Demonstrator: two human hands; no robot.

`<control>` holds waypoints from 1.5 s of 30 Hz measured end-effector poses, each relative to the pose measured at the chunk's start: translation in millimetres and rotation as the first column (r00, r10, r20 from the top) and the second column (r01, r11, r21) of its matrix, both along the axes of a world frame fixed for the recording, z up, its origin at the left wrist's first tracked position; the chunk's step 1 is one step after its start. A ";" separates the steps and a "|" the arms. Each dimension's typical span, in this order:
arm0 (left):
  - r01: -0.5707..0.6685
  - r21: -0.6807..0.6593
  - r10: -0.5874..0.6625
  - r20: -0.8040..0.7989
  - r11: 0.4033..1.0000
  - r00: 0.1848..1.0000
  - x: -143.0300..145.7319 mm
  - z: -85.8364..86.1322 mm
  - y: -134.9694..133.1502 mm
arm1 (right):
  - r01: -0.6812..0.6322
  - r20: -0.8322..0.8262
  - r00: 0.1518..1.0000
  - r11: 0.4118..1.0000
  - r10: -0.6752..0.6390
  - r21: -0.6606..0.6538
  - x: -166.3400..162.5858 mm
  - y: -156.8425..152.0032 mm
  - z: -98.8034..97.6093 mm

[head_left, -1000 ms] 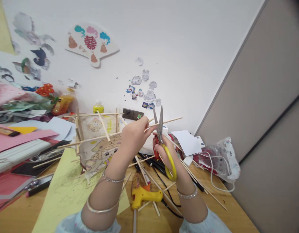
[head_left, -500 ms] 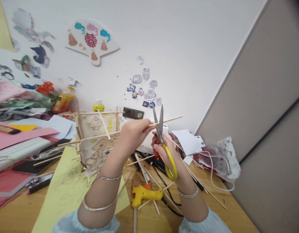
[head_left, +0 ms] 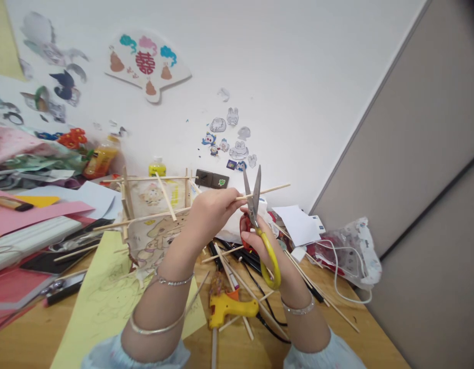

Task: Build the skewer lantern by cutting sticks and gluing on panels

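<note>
My left hand (head_left: 213, 210) pinches a thin wooden stick (head_left: 273, 189) that juts out to the right from a stick-and-paper frame (head_left: 152, 215) with cartoon drawings. My right hand (head_left: 260, 241) grips scissors (head_left: 255, 215) with a yellow and a red handle. Their blades point up and straddle the stick just right of my left fingertips. Both wrists wear thin silver bangles.
A yellow glue gun (head_left: 227, 306) lies on the wooden table (head_left: 21, 343) near me among loose sticks (head_left: 237, 279) and black cables. Yellow paper (head_left: 106, 297) lies front left, pink and white sheets (head_left: 37, 215) further left. A plastic bag (head_left: 352, 246) sits right, by the wall.
The stick and both hands sank slightly after the oldest frame and have kept their place since. The scissor blades stay around the stick, a little wider apart now.
</note>
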State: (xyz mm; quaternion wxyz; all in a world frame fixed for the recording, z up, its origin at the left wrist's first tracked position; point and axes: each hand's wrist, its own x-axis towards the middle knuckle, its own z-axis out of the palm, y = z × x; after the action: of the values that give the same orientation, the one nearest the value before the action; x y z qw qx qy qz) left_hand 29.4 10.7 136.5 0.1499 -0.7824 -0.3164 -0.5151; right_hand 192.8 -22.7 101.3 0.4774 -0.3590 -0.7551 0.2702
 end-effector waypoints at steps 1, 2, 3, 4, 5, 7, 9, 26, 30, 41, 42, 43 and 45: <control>-0.002 -0.005 0.002 -0.002 1.000 1.000 0.1 0.2 -0.5 | -0.008 -0.005 1.000 1.000 0.008 -0.004 -0.3 -0.6 0.7; -0.002 -0.008 0.002 -0.003 1.000 1.000 0.2 0.4 -0.8 | -0.013 -0.007 1.000 1.000 0.013 -0.008 -0.5 -1.0 1.3; -0.002 -0.008 0.002 -0.004 1.000 1.000 0.3 0.5 -1.0 | -0.015 -0.007 1.000 1.000 0.015 -0.012 -0.5 -1.3 1.7; -0.004 -0.003 0.004 -0.004 1.000 1.000 0.3 0.6 -1.1 | -0.015 -0.003 1.000 1.000 0.015 -0.015 -0.2 -1.5 2.0; -0.007 0.002 0.007 -0.004 1.000 1.000 0.3 0.8 -1.2 | -0.014 0.002 1.000 1.000 0.014 -0.017 0.1 -1.5 2.0; -0.008 0.007 0.008 -0.002 1.000 1.000 0.3 1.4 -1.8 | -0.009 0.005 1.000 1.000 0.009 -0.016 0.8 -1.3 1.8; 0.000 -0.005 0.000 0.004 1.000 1.000 0.2 2.3 -3.2 | -0.004 0.000 1.000 1.000 0.004 -0.008 1.2 -0.8 1.4; 0.066 -0.082 -0.064 0.030 0.994 0.997 -0.5 4.4 -9.8 | 0.159 -0.011 0.987 0.980 -0.159 0.120 -4.9 2.1 -3.8; 0.026 -0.098 -0.025 0.004 0.995 1.000 -0.9 3.7 -9.6 | 0.236 0.032 0.970 0.964 -0.242 0.123 -4.5 7.3 -4.9; -0.116 0.121 0.125 -0.066 0.986 0.990 8.3 0.1 -6.4 | 0.144 -0.004 0.990 0.990 -0.144 0.007 2.7 5.8 1.4; -0.119 0.125 0.128 -0.064 0.985 0.990 8.3 -0.4 -6.0 | 0.118 -0.006 0.993 0.993 -0.118 0.001 3.9 6.5 1.2; -0.120 0.129 0.129 -0.063 0.984 0.990 8.1 -0.7 -5.7 | 0.097 -0.006 0.995 0.995 -0.097 0.003 5.0 7.2 0.9; -0.125 0.145 0.136 -0.067 0.981 0.988 7.6 -0.9 -5.5 | 0.070 -0.003 0.998 0.998 -0.070 0.008 6.9 7.7 0.4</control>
State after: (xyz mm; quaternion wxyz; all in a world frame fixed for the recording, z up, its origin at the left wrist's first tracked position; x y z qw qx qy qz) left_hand 37.0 5.3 135.6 0.2500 -0.7666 -0.3242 -0.4948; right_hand 199.7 -15.0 101.7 0.4888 -0.3829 -0.7427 0.2508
